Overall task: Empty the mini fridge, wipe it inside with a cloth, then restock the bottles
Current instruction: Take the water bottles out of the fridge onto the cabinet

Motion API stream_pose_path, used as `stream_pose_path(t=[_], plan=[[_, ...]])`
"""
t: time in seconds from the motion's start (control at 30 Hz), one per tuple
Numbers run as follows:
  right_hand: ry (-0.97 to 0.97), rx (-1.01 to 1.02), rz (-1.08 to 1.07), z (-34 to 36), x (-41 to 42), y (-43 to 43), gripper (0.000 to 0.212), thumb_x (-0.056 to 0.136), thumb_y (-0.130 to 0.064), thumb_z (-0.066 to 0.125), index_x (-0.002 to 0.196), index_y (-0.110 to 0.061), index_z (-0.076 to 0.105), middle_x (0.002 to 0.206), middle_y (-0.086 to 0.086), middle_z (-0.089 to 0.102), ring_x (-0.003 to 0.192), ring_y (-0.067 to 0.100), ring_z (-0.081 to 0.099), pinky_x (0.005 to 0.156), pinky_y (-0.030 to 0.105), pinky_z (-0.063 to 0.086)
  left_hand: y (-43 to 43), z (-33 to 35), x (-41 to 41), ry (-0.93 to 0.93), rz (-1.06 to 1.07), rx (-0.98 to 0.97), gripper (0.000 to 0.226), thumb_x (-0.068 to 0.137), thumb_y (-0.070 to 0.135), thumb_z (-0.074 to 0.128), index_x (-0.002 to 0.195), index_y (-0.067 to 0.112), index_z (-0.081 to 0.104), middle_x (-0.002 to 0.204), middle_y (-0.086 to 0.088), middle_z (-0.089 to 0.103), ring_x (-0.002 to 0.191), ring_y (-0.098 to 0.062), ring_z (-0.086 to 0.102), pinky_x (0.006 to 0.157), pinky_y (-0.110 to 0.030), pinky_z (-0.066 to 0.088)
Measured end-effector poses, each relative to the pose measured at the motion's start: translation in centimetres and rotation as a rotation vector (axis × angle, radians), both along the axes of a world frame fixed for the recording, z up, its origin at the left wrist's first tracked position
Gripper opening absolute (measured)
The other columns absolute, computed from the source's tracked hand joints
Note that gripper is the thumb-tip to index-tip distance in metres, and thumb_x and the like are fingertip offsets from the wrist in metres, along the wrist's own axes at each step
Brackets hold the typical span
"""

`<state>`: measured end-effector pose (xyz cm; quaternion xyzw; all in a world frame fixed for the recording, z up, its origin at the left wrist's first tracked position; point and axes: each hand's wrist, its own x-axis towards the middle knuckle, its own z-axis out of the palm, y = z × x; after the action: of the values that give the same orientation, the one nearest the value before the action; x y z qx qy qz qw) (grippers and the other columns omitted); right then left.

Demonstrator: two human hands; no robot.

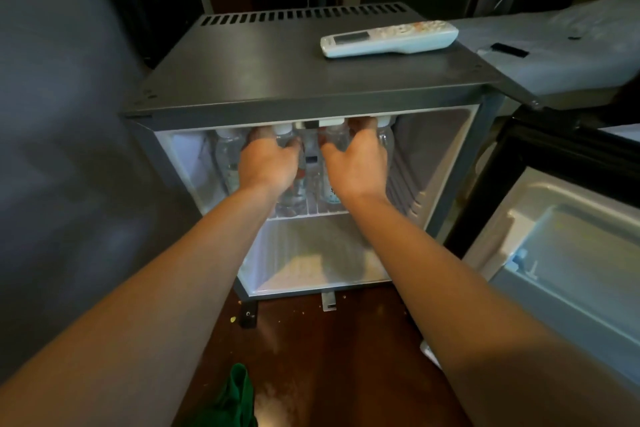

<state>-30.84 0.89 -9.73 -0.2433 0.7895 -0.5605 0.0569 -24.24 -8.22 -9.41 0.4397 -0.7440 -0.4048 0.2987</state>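
1. The mini fridge (294, 80) stands on the floor (329, 350) with its door (568, 253) swung wide to the right. A row of clear, white-capped bottles (228, 152) stands on the upper wire shelf (311, 213). The compartment below holds no bottles.
2. Both of the person's hands are inside at the shelf. The left hand (268, 163) has its fingers curled round the shoulder of one bottle left of centre. The right hand (356, 166) grips another just right of centre. At least one more bottle stands to each side of them.
3. A green cloth (239, 395) lies crumpled on the near floor, well apart from both hands. A white remote (388, 38) rests on the fridge's top.
4. From where I stand, this looks like the emptying step, with the cloth set aside and a pale smear on the fridge bottom. Restocking can't be ruled out from this alone.
5. If it is emptying, the next move calls for drawing both bottles toward the near side, dipping the caps under the low top edge, and standing them on the floor clear of the cloth.
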Motion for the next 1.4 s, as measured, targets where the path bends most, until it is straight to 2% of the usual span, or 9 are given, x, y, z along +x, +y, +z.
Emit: stream_pose_path(t=[0.13,0.23,0.3,0.47,0.7,0.9,1.07,1.17,1.4], plan=[[-0.014,0.056,-0.019,0.0,-0.4,-1.3,0.053,0.085,-0.027,0.067,0.131,-0.012,0.046,0.124,0.009,0.062,0.119,0.033,0.053,0.097,0.04,0.045,0.2,-1.1,-0.2,-0.014,-0.04,-0.061,0.033,0.083,0.046,0.06,0.106,0.026,0.048,0.103,-0.003,0.067,0.075,-0.034,0.07,0.067,-0.049,0.058],[0.078,0.081,-0.072,-0.1,-0.5,-1.2,0.043,0.085,-0.026,0.066,0.124,-0.011,0.056,0.127,0.009,0.06,0.122,0.033,0.051,0.099,0.039,0.044,0.5,-1.4,0.2,-0.064,-0.078,-0.125,0.05,0.08,0.044,0.069,0.119,0.023,0.045,0.118,-0.003,0.062,0.101,-0.034,0.064,0.083,-0.048,0.054],[0.14,0.118,-0.047,0.0,-0.3,-0.8,0.037,0.085,-0.025,0.065,0.12,-0.014,0.06,0.125,0.009,0.06,0.119,0.033,0.053,0.093,0.036,0.045,0.2,-1.4,0.6,-0.096,-0.08,-0.187,0.051,0.08,0.051,0.068,0.121,0.024,0.052,0.121,-0.006,0.06,0.108,-0.032,0.06,0.088,-0.046,0.051],[0.135,0.244,0.008,0.2,1.4,1.1,0.025,0.091,-0.03,0.06,0.111,-0.015,0.056,0.112,0.014,0.066,0.108,0.036,0.058,0.073,0.034,0.039,0.8,-0.7,3.2,-0.131,-0.177,-0.327,0.03,0.077,0.053,0.071,0.092,0.027,0.064,0.097,-0.001,0.069,0.093,-0.026,0.063,0.076,-0.042,0.053],[0.214,0.393,0.051,0.8,7.1,3.1,0.028,0.089,-0.04,0.064,0.115,-0.032,0.059,0.113,0.008,0.065,0.11,0.035,0.056,0.076,0.035,0.035,0.2,0.2,9.4,-0.284,-0.316,-0.345,0.028,0.071,0.047,0.08,0.071,0.032,0.057,0.076,0.012,0.063,0.079,-0.016,0.061,0.064,-0.033,0.048],[0.102,0.52,0.204,-2.4,12.8,2.4,0.031,0.08,-0.047,0.071,0.106,-0.03,0.066,0.11,0.005,0.068,0.107,0.031,0.06,0.082,0.038,0.049,-1.0,-2.5,16.6,-0.471,-0.34,-0.271,0.028,0.066,0.052,0.081,0.074,0.034,0.061,0.078,0.008,0.066,0.083,-0.02,0.062,0.071,-0.037,0.051],[0.052,0.602,0.295,-7.1,17.8,1.1,0.037,0.081,-0.039,0.074,0.116,-0.032,0.065,0.113,0.007,0.068,0.106,0.03,0.061,0.083,0.034,0.049,-1.9,-7.3,22.6,-0.536,-0.282,-0.191,0.026,0.064,0.044,0.084,0.075,0.033,0.063,0.08,0.006,0.066,0.085,-0.024,0.062,0.073,-0.042,0.054],[0.031,0.607,0.328,-9.1,19.7,-0.1,0.031,0.082,-0.03,0.074,0.112,-0.03,0.065,0.108,0.007,0.069,0.101,0.029,0.061,0.078,0.031,0.048,-2.7,-9.6,24.7,-0.588,-0.252,-0.16,0.026,0.065,0.04,0.083,0.078,0.03,0.063,0.083,0.005,0.066,0.084,-0.024,0.062,0.072,-0.04,0.054],[0.041,0.632,0.401,-11.9,20.7,-2.8,0.026,0.084,-0.023,0.074,0.107,-0.029,0.065,0.107,0.006,0.066,0.1,0.028,0.061,0.086,0.039,0.055,-4.7,-12.6,25.7,-0.696,-0.209,-0.125,0.03,0.066,0.033,0.086,0.085,0.026,0.063,0.089,0.003,0.066,0.086,-0.02,0.061,0.067,-0.032,0.048]])
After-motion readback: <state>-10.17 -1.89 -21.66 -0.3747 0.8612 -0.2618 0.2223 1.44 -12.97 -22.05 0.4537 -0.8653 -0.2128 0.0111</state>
